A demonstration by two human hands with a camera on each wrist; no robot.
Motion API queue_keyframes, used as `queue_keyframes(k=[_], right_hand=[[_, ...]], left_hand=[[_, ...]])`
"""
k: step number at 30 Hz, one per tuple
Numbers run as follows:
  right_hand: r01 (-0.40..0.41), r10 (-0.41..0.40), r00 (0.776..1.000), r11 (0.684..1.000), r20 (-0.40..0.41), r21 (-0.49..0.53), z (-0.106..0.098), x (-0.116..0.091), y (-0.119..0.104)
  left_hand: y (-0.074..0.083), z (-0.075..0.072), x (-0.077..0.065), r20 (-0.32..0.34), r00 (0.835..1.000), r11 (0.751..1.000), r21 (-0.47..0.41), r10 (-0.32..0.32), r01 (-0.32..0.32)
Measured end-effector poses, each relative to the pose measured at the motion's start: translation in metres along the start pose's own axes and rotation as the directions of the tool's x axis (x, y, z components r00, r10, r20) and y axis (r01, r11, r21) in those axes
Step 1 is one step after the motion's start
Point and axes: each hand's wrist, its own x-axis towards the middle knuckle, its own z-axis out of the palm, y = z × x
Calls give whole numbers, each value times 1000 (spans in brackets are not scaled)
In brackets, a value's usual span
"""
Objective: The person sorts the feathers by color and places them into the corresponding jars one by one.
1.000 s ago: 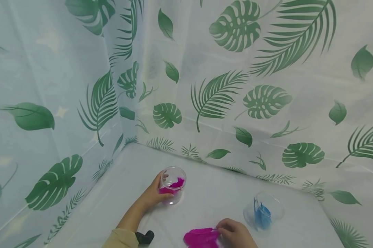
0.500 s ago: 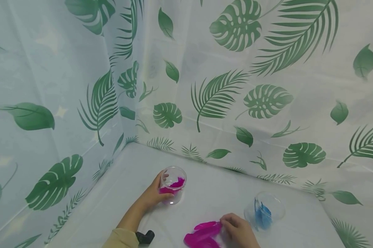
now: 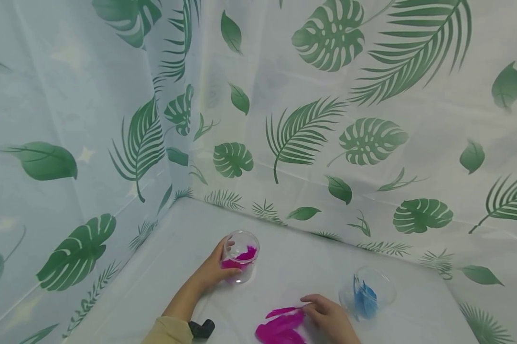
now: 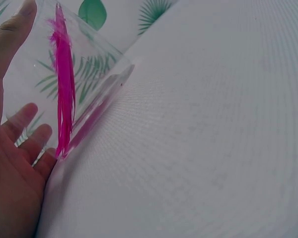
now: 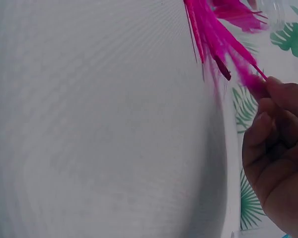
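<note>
My left hand grips a clear plastic cup standing on the white table, thumb on the near side. Inside the cup is a magenta feather, seen edge-on in the left wrist view. My right hand pinches the quill of another magenta feather between thumb and fingertip, over a small pile of magenta feathers. In the right wrist view the pinched quill runs to the fingertips of the right hand, the other fingers curled in.
Right of my right hand stands a second clear cup with blue feathers in it. A small black object lies beside the left forearm. Leaf-printed white sheeting closes off the table's back and left sides.
The right hand has drawn one magenta feather apart from the pile, rising slightly; that feather now shows narrower. The left hand and its cup have stayed in place.
</note>
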Motion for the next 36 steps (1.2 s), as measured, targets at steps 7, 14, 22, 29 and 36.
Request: queue_keyframes(k=[7,14,22,29,36], right_hand=[[134,-146,987,980,-73,-149,5,0,2],[-32,22,987,998,-159,-63,4,2,-1],[-60,65,988,997,-137,43,-5,6,-10],[-27,36,981,998,-191,52,-24,11,-27],[41,-31,974,998,-224,37,-48,25,-52]], left_hand=[[1,0,-1,-1,1000,1000,-14,5,-5],[0,1,-1,0,1000,1000,-18,6,-6],[1,1,0,0,1000,1000,-14,-3,3],[-2,1,1,-2,1000,1000,-7,-10,10],[-1,1,0,3,1000,1000,-19,-10,10]])
